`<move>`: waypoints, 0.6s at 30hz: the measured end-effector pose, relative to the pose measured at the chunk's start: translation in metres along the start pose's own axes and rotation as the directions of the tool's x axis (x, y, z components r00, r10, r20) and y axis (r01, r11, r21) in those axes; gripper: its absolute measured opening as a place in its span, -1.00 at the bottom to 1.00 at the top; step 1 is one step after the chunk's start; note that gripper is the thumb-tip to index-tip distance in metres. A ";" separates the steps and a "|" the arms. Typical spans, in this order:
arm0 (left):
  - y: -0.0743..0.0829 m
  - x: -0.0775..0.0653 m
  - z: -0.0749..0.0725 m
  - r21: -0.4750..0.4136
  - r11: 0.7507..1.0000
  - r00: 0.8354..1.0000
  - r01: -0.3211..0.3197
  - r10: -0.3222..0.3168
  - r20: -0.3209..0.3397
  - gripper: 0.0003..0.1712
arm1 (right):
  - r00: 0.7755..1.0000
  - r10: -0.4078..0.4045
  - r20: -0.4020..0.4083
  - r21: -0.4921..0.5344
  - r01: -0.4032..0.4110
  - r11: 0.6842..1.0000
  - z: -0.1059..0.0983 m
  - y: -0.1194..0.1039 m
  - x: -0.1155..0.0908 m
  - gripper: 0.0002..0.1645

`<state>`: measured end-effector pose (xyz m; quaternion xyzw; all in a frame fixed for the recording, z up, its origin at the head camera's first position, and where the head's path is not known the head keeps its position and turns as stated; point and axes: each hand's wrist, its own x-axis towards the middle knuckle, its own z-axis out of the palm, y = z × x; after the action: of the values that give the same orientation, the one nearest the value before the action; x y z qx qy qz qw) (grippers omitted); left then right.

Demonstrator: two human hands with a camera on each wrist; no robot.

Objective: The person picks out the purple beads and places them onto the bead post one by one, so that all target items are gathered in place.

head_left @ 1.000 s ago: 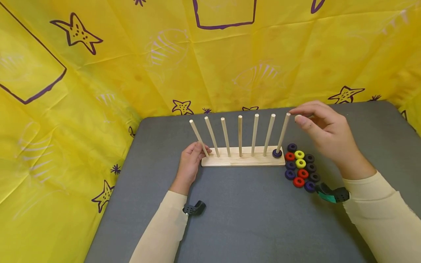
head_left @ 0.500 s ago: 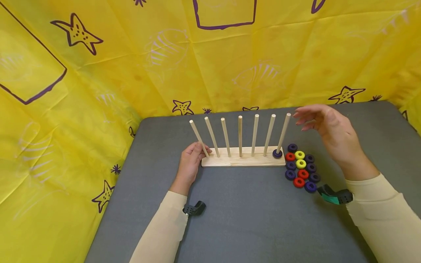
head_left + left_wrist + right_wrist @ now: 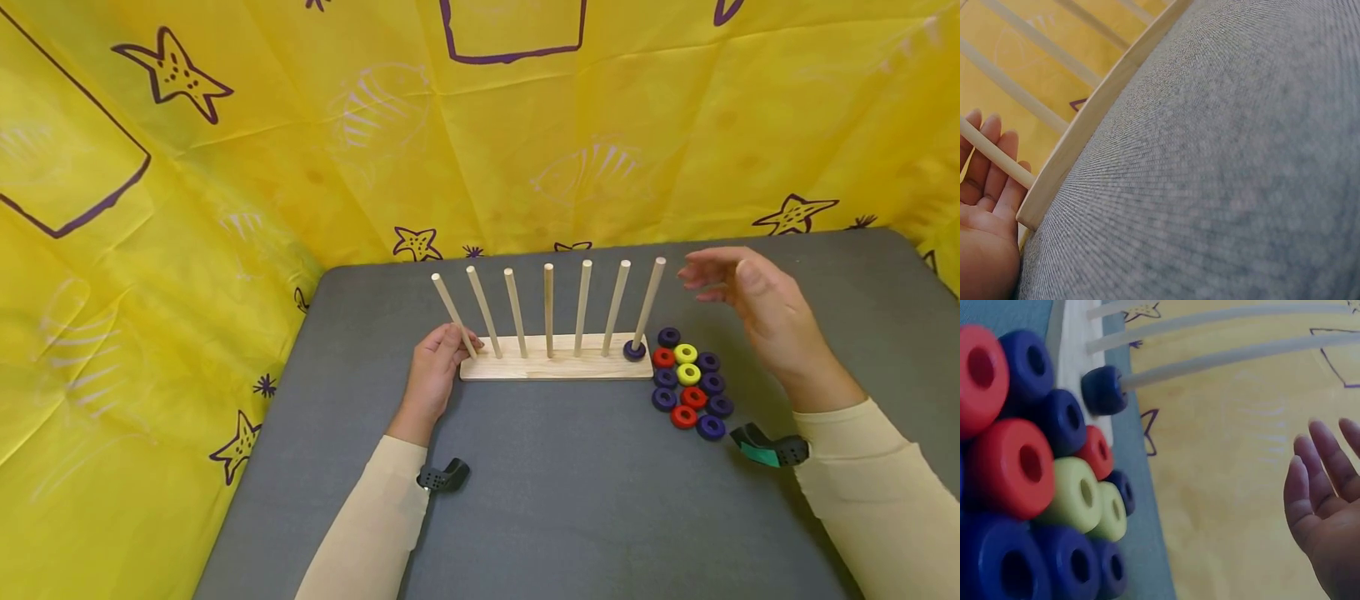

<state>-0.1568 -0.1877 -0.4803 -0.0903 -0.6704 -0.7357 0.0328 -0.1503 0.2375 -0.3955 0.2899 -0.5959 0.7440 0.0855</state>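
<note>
A wooden peg rack (image 3: 555,367) with a row of several upright pegs stands on the table. My left hand (image 3: 435,367) is at its left end, thumb and fingers around the lower part of the leftmost peg (image 3: 447,302). In the left wrist view the fingers (image 3: 997,165) show behind that peg. A dark blue ring (image 3: 633,351) sits at the foot of the rightmost peg (image 3: 651,296). My right hand (image 3: 772,321) hovers to the right of that peg's top, holding nothing, its fingers relaxed and apart from the peg.
Right of the rack lie several loose rings in a cluster: red rings (image 3: 683,417), yellow rings (image 3: 688,374) and dark blue rings (image 3: 711,427). The grey table (image 3: 555,500) backs onto a yellow cloth (image 3: 480,150) with sea-creature drawings.
My right hand has drawn back rightward and slightly down from the rightmost peg's top, its fingers loosening. My left hand and the rack have stayed put.
</note>
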 end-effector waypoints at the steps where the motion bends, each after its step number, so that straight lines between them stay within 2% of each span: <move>1: 0.000 0.000 0.000 0.001 1.000 1.000 -0.001 0.001 0.000 -0.42 | 1.000 0.018 -0.018 -0.016 -0.018 1.000 0.000 0.000 -0.001 -0.41; 3: 0.000 -0.001 0.000 0.002 1.000 1.000 -0.002 0.002 0.001 -0.40 | 0.997 0.054 -0.061 -0.049 -0.057 0.997 -0.001 0.002 -0.003 -0.39; 7: 0.000 -0.001 0.000 0.000 1.000 1.000 -0.006 0.006 0.004 -0.37 | 0.982 0.123 -0.140 -0.144 -0.143 0.979 -0.004 0.005 -0.009 -0.50; 13: 0.001 -0.001 0.001 -0.006 1.000 1.000 -0.002 0.002 0.002 -0.44 | 0.975 0.168 -0.148 -0.309 -0.207 0.928 -0.018 0.018 -0.015 -0.62; 18: 0.002 0.000 0.001 0.004 1.000 1.000 0.000 0.000 -0.002 -0.47 | 0.966 0.209 -0.154 -0.348 -0.251 0.904 -0.027 0.031 -0.020 -0.65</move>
<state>-0.1560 -0.1870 -0.4782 -0.0893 -0.6717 -0.7346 0.0338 -0.1575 0.2589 -0.4360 0.1541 -0.7476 0.6407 0.0830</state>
